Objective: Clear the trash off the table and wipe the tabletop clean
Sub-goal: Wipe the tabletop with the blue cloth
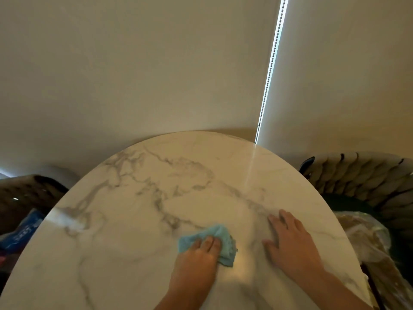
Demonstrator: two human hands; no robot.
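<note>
Left hand [196, 258] pressing crumpled cloth [221, 242], tabletop [156, 186]

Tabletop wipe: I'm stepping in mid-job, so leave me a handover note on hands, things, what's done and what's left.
Left hand presses the blue cloth flat on the marble tabletop, near edge, centre.
Right hand rests open on the tabletop, beside the cloth, not touching it.
Done: no trash shows on the tabletop.
Left: finish wiping; which parts are already wiped cannot be told.
</note>
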